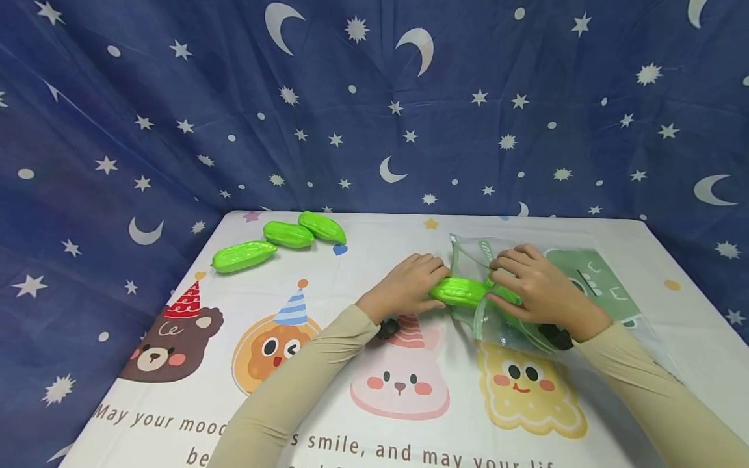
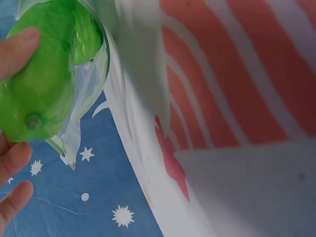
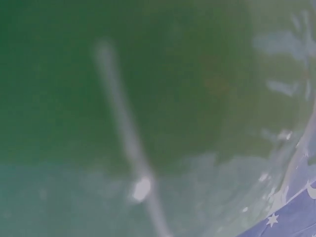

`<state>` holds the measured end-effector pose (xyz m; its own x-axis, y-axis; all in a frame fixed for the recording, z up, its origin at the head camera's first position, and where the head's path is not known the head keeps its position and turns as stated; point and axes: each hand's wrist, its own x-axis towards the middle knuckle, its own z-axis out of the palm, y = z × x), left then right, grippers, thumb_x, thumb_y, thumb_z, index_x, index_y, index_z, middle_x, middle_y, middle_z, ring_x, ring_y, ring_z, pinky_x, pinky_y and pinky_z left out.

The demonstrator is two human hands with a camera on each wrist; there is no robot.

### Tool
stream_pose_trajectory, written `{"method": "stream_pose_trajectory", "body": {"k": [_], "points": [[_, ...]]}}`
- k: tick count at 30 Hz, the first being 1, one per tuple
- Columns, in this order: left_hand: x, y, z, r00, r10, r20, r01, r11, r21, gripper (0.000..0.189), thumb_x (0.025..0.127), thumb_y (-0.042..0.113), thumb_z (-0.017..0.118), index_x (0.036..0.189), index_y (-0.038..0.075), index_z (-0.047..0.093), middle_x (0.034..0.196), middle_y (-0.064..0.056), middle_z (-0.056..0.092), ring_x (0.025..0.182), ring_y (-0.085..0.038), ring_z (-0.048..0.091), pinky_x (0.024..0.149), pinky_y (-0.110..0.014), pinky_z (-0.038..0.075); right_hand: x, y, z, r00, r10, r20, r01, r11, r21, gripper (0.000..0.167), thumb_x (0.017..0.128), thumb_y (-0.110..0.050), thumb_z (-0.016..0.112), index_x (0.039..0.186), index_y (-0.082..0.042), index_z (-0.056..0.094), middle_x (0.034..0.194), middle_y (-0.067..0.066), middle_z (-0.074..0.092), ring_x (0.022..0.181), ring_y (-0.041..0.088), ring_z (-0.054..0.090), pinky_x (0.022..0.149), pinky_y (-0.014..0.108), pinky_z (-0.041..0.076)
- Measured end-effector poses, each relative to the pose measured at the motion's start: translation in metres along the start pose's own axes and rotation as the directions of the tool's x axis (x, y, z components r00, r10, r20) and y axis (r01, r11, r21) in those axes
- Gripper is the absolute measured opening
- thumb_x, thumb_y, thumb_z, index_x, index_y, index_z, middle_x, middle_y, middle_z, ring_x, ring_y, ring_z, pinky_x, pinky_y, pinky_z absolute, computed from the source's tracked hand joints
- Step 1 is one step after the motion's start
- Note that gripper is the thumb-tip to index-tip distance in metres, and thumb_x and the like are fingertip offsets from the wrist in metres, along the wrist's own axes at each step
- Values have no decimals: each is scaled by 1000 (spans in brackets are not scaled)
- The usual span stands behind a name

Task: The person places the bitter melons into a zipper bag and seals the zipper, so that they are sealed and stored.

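Observation:
My left hand (image 1: 411, 284) pinches the near end of a bright green, ridged bitter melon (image 1: 458, 292) between thumb and fingers. The melon's far end lies inside the mouth of a clear zip bag (image 1: 503, 335). With curled fingers, my right hand (image 1: 539, 287) grips the bag's rim and holds the mouth apart. Another green melon (image 2: 88, 37) shows behind the held one in the left wrist view, seemingly within the bag. Blurred green print and clear plastic fill the right wrist view, which hides the right fingers.
Three more bitter melons (image 1: 289, 234) lie at the table's back left. A white tablecloth (image 1: 374, 260) with cartoon prints covers the table. Behind it hangs a dark blue curtain (image 1: 328, 78) with stars and moons. The bag's green printed panel (image 1: 597, 283) lies to the right.

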<state>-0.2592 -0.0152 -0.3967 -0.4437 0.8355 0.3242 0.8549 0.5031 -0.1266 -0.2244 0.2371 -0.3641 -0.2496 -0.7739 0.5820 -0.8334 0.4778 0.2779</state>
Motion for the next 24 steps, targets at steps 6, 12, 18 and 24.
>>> {"method": "stream_pose_trajectory", "body": {"k": [6, 12, 18, 24], "points": [[2, 3, -3, 1000, 10, 1, -10, 1000, 1, 49, 79, 47, 68, 113, 14, 57, 106, 2, 57, 98, -13, 52, 89, -28, 42, 3, -2, 0, 1000, -11, -4, 12, 998, 68, 44, 98, -40, 39, 81, -6, 61, 86, 11, 63, 84, 29, 58, 80, 42, 45], [6, 7, -4, 1000, 21, -2, -21, 1000, -3, 48, 79, 47, 69, 114, 15, 58, 107, 3, 57, 100, -13, 53, 91, -28, 42, 9, -4, 0, 999, -27, -21, 29, 995, 100, 40, 98, -36, 41, 83, -5, 61, 86, 11, 62, 84, 28, 57, 78, 42, 47], [8, 6, -1, 1000, 22, -3, -22, 1000, -2, 48, 79, 45, 70, 116, 15, 58, 108, 2, 58, 100, -14, 54, 92, -28, 43, 12, -4, 1, 999, -31, -25, 33, 993, 109, 39, 98, -35, 41, 83, -5, 62, 86, 11, 62, 83, 27, 57, 76, 41, 48], [14, -1, 3, 998, -47, 34, 46, 999, 25, 49, 79, 42, 72, 118, 18, 58, 113, 2, 59, 104, -13, 54, 94, -29, 44, 10, -6, 3, 999, -40, -17, 42, 995, 93, 41, 97, -37, 41, 81, -5, 63, 85, 11, 63, 83, 27, 58, 78, 41, 46]]}}
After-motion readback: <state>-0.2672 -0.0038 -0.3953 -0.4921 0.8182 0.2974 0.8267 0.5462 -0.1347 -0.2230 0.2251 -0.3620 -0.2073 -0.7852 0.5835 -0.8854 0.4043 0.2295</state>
